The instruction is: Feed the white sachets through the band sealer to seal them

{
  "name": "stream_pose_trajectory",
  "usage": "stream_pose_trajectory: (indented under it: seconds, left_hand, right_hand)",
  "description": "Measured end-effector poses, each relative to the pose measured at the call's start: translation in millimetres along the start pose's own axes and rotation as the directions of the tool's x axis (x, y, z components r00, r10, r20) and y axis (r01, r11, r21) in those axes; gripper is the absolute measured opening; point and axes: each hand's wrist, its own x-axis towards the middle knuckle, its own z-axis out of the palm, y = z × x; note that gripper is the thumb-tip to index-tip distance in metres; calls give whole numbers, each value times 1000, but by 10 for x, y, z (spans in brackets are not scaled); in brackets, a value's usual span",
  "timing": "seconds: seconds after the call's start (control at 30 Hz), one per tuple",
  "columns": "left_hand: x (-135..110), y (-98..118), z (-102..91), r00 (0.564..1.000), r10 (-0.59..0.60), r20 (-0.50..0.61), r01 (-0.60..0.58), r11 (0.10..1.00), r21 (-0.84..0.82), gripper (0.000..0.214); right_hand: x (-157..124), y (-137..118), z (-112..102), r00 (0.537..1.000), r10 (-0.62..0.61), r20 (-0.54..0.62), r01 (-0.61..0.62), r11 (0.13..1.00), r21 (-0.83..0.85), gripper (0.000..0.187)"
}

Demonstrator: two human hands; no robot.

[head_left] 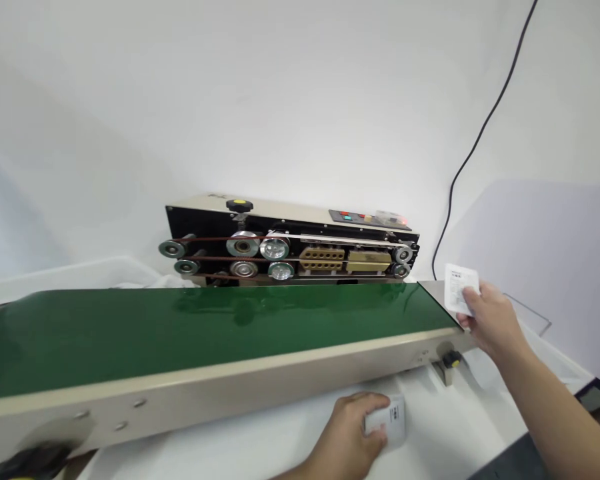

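My right hand (490, 320) holds a white printed sachet (461, 289) between fingers and thumb, just past the right end of the green conveyor belt (205, 333). My left hand (353, 430) grips a second white sachet (394, 421) low on the white table top (300, 427), in front of the conveyor's beige frame (190, 390). Behind the belt stands a continuous band sealer (290, 243), with its rollers, belts and heating blocks exposed. Neither hand touches the sealer.
A black cable (480, 133) runs down the white wall to behind the sealer. A black knob (451, 360) sits on the conveyor's right end. A white bin (65, 280) stands at the back left, and a translucent container (530, 327) lies at the right.
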Motion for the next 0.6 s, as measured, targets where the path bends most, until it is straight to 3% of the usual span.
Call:
stream_pose_trajectory:
  seconds: [0.1, 0.23, 0.6]
  left_hand:
    - [-2, 19, -12, 1000, -5, -3, 5, 1000, 1, 40]
    - [11, 7, -14, 1000, 31, 4, -31, 1000, 3, 42]
    - [-18, 31, -35, 999, 44, 25, -44, 999, -21, 42]
  right_hand:
    - [361, -20, 124, 996, 86, 26, -83, 989, -119, 7]
    - [640, -14, 277, 980, 191, 61, -180, 973, -147, 12]
    - [793, -17, 502, 951, 286, 117, -271, 954, -125, 24]
